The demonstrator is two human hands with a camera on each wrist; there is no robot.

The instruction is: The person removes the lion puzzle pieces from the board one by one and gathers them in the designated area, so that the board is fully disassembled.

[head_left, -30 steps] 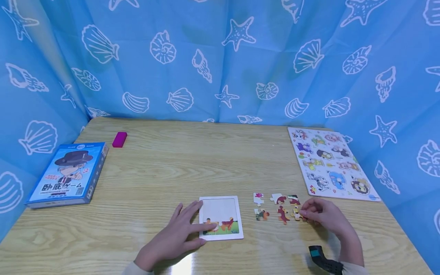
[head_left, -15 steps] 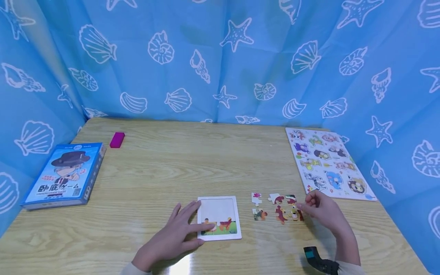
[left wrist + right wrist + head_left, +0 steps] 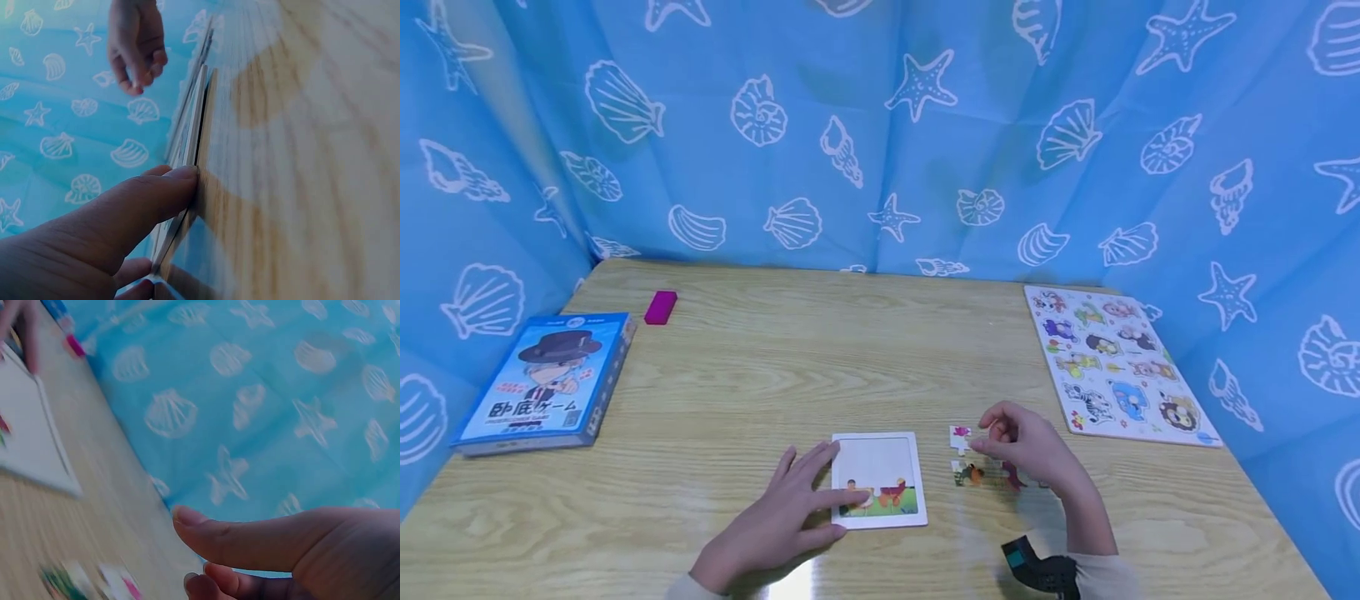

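Observation:
My left hand (image 3: 782, 504) lies on the left side of a small white-framed puzzle tray (image 3: 917, 475), its thumb touching the lower edge and its index finger over the picture pieces along the bottom. The left wrist view shows that thumb against the edge of the tray (image 3: 201, 119). My right hand (image 3: 1026, 446) hovers over the loose jigsaw pieces, fingers loosely bent. In the right wrist view a gap separates its thumb and fingertips, and nothing shows between them. A pink-flower piece (image 3: 959, 437), a green-and-orange piece (image 3: 967, 474) and a dark red piece (image 3: 1013, 476) show; the hand hides others.
An animal picture board (image 3: 1112, 358) lies at the right. At the left lies a blue game box (image 3: 542, 383), with a magenta block (image 3: 661, 307) behind it. A blue shell-patterned curtain (image 3: 842, 125) borders the wooden table (image 3: 820, 350).
My right hand has left the rightmost pieces and moved left, above the pieces nearer the tray. The left hand has stayed on the tray.

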